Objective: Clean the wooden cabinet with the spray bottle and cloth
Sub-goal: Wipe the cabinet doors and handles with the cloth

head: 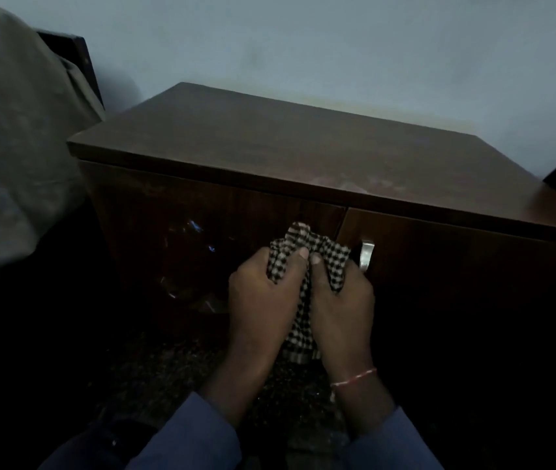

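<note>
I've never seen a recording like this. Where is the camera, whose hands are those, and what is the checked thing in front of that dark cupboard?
There is no machine here. A person wears one wide-angle camera on the head, looking forward and down, so you see their own arms in blue sleeves. The left hand and the right hand together grip a bunched black-and-white checked cloth, in front of the doors of a dark wooden cabinet. A metal door handle shows just right of the cloth. The cabinet top carries nothing but some pale smears near its front edge. No spray bottle is clearly visible; the room is dim. A grey fabric hangs at the left.
</note>
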### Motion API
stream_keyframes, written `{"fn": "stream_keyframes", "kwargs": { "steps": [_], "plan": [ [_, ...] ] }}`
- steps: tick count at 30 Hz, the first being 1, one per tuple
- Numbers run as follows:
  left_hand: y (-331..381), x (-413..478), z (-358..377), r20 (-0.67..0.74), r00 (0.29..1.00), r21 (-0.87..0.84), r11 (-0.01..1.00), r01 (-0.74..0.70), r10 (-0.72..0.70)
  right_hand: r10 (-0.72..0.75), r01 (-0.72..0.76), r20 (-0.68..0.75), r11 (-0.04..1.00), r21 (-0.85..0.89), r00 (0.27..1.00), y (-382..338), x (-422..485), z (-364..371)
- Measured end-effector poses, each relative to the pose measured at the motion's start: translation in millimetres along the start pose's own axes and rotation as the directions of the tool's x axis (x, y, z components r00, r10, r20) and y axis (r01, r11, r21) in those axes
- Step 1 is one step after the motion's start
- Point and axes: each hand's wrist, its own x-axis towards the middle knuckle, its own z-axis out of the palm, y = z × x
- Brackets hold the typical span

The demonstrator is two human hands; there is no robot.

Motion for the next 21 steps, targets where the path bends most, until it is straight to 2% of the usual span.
{"fn": "stream_keyframes", "kwargs": {
  "steps": [5,7,11,17,21],
  "plan": [
    [-5,22,4,-0.123,0.992,-0.042,0.999,-0.015,0.010,-0.023,0.024,-0.044,1.000,0.016,0.999,-17,18,13],
    [-9,10,3,-0.085,0.996,-0.049,0.999,-0.012,0.008,0.001,0.001,-0.027,0.999,0.046,1.000,-9,9,12],
    [-13,-12,-2,-0.008,0.997,-0.150,0.985,0.080,-0.082,0.071,-0.077,0.047,0.988,0.132,0.996,7,-14,8],
    [19,6,-1,-0.114,0.977,-0.138,0.971,-0.196,0.181,0.036,-0.030,-0.028,0.980,0.195,0.999,-22,18,9],
    [1,6,-4,-0.105,0.993,-0.126,0.990,-0.062,0.049,0.040,-0.041,0.005,0.990,0.132,0.999,-11,3,9]
  ]
}}
